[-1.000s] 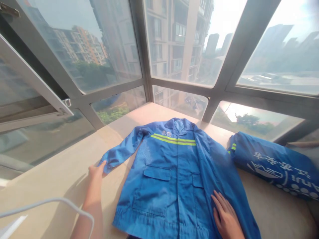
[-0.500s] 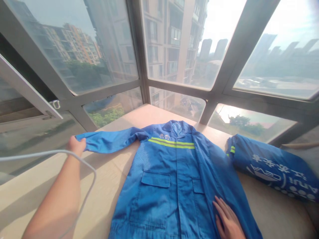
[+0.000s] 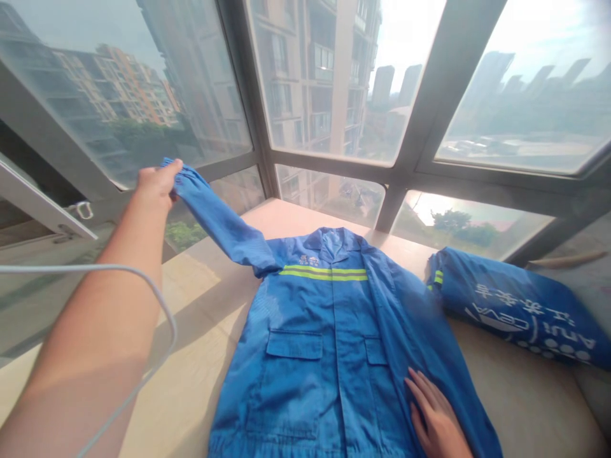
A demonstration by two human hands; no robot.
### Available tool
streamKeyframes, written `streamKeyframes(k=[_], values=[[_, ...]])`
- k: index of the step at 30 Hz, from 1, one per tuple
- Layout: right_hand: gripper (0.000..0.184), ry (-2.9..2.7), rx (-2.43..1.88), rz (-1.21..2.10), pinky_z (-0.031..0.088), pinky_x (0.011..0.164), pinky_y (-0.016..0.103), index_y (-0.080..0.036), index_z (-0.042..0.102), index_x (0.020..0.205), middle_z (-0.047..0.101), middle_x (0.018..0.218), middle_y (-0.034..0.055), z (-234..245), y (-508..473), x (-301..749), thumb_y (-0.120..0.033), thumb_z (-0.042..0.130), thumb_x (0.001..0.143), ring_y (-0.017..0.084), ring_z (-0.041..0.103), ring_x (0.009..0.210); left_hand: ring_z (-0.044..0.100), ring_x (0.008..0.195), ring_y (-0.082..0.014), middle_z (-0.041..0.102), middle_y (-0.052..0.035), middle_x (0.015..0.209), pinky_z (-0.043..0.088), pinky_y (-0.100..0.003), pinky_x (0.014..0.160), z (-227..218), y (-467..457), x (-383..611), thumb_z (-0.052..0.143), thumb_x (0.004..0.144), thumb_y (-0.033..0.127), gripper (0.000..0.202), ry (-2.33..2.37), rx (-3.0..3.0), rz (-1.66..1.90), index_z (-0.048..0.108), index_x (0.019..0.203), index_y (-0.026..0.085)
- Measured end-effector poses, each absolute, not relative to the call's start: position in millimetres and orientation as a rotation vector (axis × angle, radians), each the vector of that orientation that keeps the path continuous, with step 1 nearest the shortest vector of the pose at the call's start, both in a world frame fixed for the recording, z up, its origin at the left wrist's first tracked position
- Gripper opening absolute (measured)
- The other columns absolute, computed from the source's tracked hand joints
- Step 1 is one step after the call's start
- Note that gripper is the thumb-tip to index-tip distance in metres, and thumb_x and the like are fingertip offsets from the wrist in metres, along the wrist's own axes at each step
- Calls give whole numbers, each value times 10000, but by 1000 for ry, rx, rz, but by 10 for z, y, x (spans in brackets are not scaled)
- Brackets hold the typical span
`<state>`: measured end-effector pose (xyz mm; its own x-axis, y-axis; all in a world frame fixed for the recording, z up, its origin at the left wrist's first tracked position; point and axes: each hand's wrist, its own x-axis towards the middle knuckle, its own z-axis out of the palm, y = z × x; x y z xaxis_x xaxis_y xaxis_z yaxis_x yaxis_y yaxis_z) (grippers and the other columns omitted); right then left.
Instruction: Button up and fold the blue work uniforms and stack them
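A blue work jacket (image 3: pixel 305 375) with a yellow-green reflective stripe lies front up on the pale ledge, its collar toward the window corner. My left hand (image 3: pixel 160 181) grips the cuff of the sleeve on the left and holds it raised, so that sleeve slopes down to the shoulder. My right hand (image 3: pixel 436 413) lies flat, fingers extended, on the other sleeve, which runs down along the jacket's right side. The jacket's bottom hem is partly cut off by the lower edge of the view.
A folded blue garment (image 3: pixel 520 305) with white lettering lies on the ledge (image 3: pixel 191 356) at the right. Windows with grey frames (image 3: pixel 405 152) enclose the ledge. A white cable (image 3: pixel 165 305) curves across my left forearm. An opened window sash (image 3: pixel 48 203) stands at the left.
My left hand has lifted the cuff up and slightly right, raising the sleeve off the ledge. My right hand stays on the other sleeve. The view has shifted slightly.
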<state>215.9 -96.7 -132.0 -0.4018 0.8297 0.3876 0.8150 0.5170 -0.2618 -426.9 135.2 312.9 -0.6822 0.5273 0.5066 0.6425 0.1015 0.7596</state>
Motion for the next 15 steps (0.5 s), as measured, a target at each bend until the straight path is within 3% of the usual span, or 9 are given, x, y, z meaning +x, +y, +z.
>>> streamKeyframes(k=[2, 4, 7, 12, 15], values=[[428, -2272, -1371, 82, 475, 1062, 485, -220, 569, 1337, 538, 1437, 98, -1293, -979, 2140, -265, 481, 920, 301, 518, 1314, 680, 937, -220, 660, -164, 1065, 511, -455, 748, 3221, 1356, -3889, 500, 957, 321, 496, -2347, -1293, -1772, 454, 1138, -138], [426, -2260, -1392, 121, 463, 1077, 489, -222, 572, 1337, 533, 1442, 95, -1256, -991, 2114, -267, 475, 925, 300, 507, 1326, 654, 1053, -266, 630, -149, 1177, 507, -446, 788, 3168, 1211, -3404, 513, 945, 340, 558, -2299, -1481, -2058, 401, 1318, -58], [424, -2250, -1419, 157, 446, 1094, 498, -222, 574, 1337, 526, 1449, 94, -1201, -1008, 2082, -269, 468, 929, 300, 495, 1336, 676, 1008, -230, 682, -50, 1084, 524, -371, 832, 2738, 729, -2604, 638, 868, 368, 567, -2140, -1805, -2075, 489, 1341, 94], [418, -2233, -1424, 223, 443, 1094, 510, -212, 564, 1339, 526, 1444, 110, -1139, -1011, 2091, -264, 458, 938, 300, 495, 1334, 677, 896, -278, 714, -54, 1037, 526, -372, 823, 1500, -368, -1525, 773, 742, 382, 566, -2298, -2526, -1289, 629, 1288, 343], [376, -2169, -1415, 296, 474, 1065, 497, -211, 590, 1293, 571, 1389, 122, -1058, -979, 2061, -297, 476, 945, 293, 534, 1294, 682, 894, -261, 732, -27, 1050, 522, -354, 822, 857, -843, -1261, 744, 756, 371, 528, -2293, -3193, -994, 640, 1273, 390]])
